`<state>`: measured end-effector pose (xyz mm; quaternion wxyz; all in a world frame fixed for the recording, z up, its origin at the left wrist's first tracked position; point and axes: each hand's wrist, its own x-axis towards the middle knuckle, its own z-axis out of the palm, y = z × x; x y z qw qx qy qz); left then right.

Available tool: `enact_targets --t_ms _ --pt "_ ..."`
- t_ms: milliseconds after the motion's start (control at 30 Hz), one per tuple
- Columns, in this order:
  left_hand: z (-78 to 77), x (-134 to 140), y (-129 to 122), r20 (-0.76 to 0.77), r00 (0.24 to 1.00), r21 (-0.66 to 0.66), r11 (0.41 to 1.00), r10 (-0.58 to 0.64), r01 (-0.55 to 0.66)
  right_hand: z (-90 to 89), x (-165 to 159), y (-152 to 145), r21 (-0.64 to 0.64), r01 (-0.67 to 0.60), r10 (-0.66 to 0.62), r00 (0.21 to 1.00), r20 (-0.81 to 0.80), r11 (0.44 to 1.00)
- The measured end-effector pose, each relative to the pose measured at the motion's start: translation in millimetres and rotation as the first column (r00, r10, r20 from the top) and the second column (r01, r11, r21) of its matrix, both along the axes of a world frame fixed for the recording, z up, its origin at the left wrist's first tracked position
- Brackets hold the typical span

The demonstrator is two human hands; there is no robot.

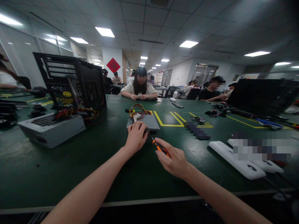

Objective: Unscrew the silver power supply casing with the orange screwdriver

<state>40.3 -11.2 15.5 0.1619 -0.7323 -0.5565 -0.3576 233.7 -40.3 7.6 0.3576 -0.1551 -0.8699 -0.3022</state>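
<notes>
A small grey computer power supply (151,122) lies on the green table in front of me, its bundle of coloured wires and a white connector at the far side. My left hand (137,134) grips its near left side, fingers curled over the top and covering part of the casing. In my right hand (174,159) is an orange and black screwdriver (163,148), closed between thumb and fingers. Its thin tip points up and left, just short of the power supply's near face.
To the left stand a larger power supply (63,132) and an open black computer case (72,81). White power strips (233,158) lie at the right, near a dark blurred object (197,130) and loose tools (198,119). A person (140,85) sits opposite.
</notes>
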Motion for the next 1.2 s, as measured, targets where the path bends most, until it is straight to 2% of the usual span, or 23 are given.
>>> enact_targets --t_ms 133,300,500,633,900,1033,1200 --pt "-0.4 0 0 0.003 1.0 -0.002 1.0 0.013 -0.013 1.5 -1 0 -0.012 0.028 -0.028 0.998 -0.058 1.0" --pt "0.9 1 0 0.003 1.0 -0.01 1.0 0.012 -0.012 2.7 0 -1 -0.029 -0.059 0.06 0.997 0.045 0.998" --pt "0.9 1 -1 0.001 1.0 -0.006 1.0 0.012 -0.012 2.2 1 1 0.038 -0.037 0.04 0.996 -0.078 0.999" --pt "-1.1 0 0 -0.01 1.0 0.008 1.0 0.01 -0.01 3.2 -2 -2 -0.003 -0.027 0.027 1.0 0.006 1.0" --pt "5.4 -3 -3 -0.033 0.999 -0.043 0.998 0.04 -0.041 23.8 -21 0 0.24 -0.093 0.08 0.995 0.067 0.966" --pt "8.3 -4 -5 -0.04 0.998 -0.057 0.997 0.051 -0.053 25.0 -29 3 0.186 -0.128 0.128 0.992 0.014 0.974" --pt "7.8 -14 -9 -0.033 0.995 -0.053 0.994 0.091 -0.093 9.6 -29 -1 0.056 -0.215 0.212 0.976 0.046 0.975"
